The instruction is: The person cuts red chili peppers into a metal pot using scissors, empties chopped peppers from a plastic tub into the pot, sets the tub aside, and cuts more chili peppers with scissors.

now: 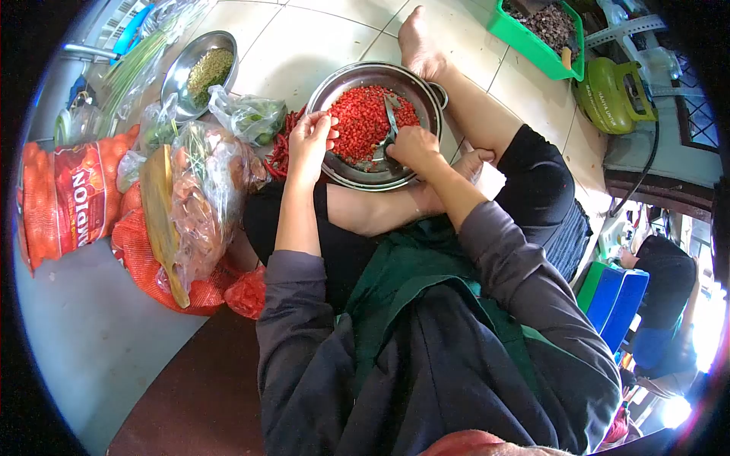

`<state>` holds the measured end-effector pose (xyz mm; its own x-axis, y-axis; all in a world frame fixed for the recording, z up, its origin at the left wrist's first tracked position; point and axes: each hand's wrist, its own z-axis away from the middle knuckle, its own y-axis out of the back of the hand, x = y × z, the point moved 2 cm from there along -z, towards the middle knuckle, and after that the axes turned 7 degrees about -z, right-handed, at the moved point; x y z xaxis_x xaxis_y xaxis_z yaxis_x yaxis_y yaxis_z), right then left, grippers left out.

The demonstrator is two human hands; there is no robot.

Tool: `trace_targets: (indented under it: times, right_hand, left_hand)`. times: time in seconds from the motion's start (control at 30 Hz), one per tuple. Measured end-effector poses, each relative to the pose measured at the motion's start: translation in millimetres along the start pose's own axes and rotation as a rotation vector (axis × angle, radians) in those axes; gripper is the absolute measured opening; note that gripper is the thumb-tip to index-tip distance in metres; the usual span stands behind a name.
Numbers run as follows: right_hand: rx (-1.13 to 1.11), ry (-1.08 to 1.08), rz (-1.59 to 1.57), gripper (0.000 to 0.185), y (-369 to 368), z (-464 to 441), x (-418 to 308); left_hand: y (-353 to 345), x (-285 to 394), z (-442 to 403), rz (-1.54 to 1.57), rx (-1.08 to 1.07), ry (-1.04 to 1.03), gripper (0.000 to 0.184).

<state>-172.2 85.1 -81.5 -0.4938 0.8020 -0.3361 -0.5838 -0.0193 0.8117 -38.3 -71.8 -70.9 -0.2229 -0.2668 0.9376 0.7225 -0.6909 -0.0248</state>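
A steel pot [325, 166] on the tiled floor between my legs holds a heap of chopped red chilies [357, 114]. My right hand [414, 148] grips a knife [391, 114] by its dark handle, the blade lying over the chilies and pointing away from me. Above the pot's left rim is my left hand [310, 135], its fingers bent and pinched together. Red bits show at those fingertips, but whether they hold a piece is unclear. Whole red chilies [278, 156] lie just left of the pot, partly hidden by my left forearm.
To the left are a steel bowl [230, 74] of pale and green pieces, plastic bags of vegetables [255, 118], a wooden board [158, 220] and a red net sack [76, 194]. A green crate [525, 45] and gas cylinder [608, 99] stand at upper right. Another person [661, 292] sits far right.
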Motion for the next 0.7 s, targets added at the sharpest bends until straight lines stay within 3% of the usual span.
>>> trace_targets:
  times: [0.1, 0.27, 0.43, 0.7]
  right_hand:
    - [-0.034, -0.053, -0.071, 0.046, 36, 9, -5]
    - [-0.123, 0.048, -0.528, 0.044, 52, 26, 13]
    - [-0.111, 0.162, -0.589, 0.043, 27, 42, -1]
    - [0.005, 0.174, -0.536, 0.04, 20, 57, -18]
  left_hand:
    - [3, -2, -1, 0.075, -0.019, 0.041, 0.021]
    - [-27, -2, 10, 0.247, -0.168, 0.189, 0.017]
    - [-54, -5, 25, 0.417, -0.367, 0.327, 0.014]
    - [-54, -16, 24, 0.389, -0.315, 0.297, 0.015]
